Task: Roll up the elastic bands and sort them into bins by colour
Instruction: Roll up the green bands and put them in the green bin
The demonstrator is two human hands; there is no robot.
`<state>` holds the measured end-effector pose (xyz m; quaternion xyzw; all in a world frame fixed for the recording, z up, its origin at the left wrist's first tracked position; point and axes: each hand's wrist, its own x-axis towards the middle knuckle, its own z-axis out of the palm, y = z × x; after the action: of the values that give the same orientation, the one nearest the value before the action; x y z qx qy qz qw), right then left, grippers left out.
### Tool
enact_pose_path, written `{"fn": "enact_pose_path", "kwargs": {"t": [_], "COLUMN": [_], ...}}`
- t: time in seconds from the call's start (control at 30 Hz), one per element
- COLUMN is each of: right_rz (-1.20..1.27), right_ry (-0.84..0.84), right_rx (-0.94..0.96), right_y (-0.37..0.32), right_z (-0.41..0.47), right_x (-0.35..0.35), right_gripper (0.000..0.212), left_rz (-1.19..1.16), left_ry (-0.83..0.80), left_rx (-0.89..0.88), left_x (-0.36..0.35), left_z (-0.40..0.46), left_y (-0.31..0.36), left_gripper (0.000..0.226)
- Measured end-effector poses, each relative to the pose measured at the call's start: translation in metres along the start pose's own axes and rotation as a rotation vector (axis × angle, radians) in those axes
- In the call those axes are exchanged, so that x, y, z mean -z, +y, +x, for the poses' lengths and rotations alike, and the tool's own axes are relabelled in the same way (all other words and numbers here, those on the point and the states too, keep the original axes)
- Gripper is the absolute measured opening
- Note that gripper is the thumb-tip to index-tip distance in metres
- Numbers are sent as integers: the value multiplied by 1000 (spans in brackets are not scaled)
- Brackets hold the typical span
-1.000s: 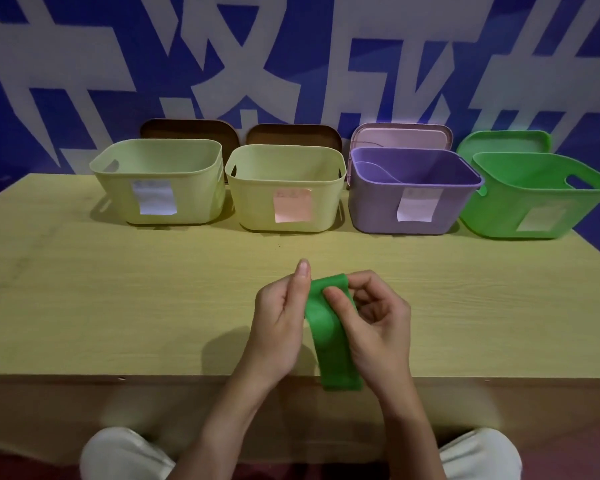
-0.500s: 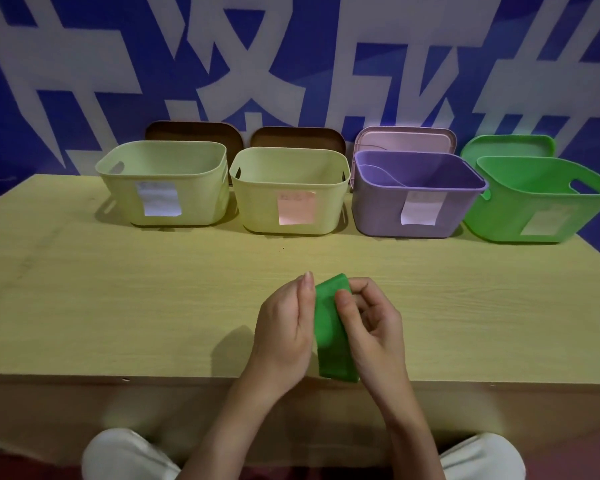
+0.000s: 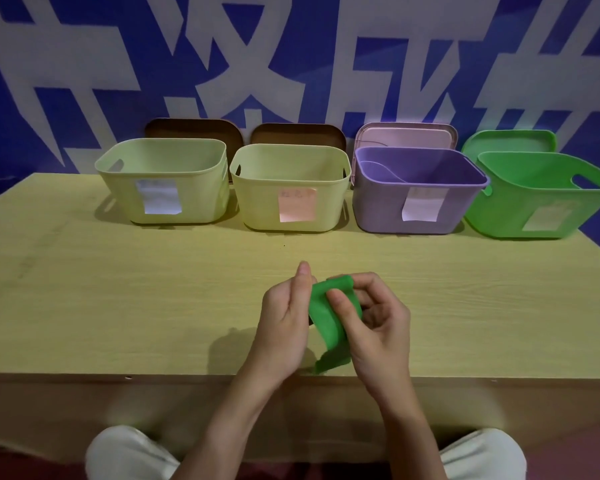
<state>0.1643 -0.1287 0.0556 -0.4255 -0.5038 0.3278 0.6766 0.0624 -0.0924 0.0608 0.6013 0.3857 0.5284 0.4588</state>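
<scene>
Both hands meet over the near middle of the table [image 3: 118, 306]: left hand [image 3: 284, 320] pinches the green elastic band [image 3: 326, 320] along its left edge, index finger raised straight; right hand [image 3: 378, 323] grips the rolled top, thumb pressed on the band's face, fingers curled behind. Band held just above the near table edge, a short loose tail hanging toward the person. Judged step: rolling, nearly finished. To do it well, keep the roll tight under the right thumb, feed the tail in evenly with the left, and hold the finished coil pinched so it does not spring open on the way to the bin. Green bin [image 3: 541, 202] stands far right, well apart from the hands. Left of it, a purple bin [image 3: 413, 209] and two pale yellow-green bins [image 3: 163, 188] [image 3: 288, 199], each with a paper label; writing unreadable. Lids lean behind them. Pale wood-grain tabletop; blue wall with large white characters beyond.
</scene>
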Motion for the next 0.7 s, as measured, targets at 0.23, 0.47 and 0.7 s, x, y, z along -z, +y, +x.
{"fn": "enact_pose_path", "kwargs": {"t": [0.23,0.47,0.7], "right_rz": [-1,46,82], "right_ry": [70,-44,-63], "right_rx": [9,-9,-55], "right_y": [3,-3,-7], "right_z": [0,-4,-3], "right_x": [-3,-5,-1], "right_gripper": [18,25,19], "left_rz": [227,265,-14], "left_ry": [9,78,56], "left_rx": [-172,-195,-72], "left_x": [2,0,-1], "left_z": [-5,-3,-2], "left_y": [-8,-8,2], "left_gripper": [45,48,54]}}
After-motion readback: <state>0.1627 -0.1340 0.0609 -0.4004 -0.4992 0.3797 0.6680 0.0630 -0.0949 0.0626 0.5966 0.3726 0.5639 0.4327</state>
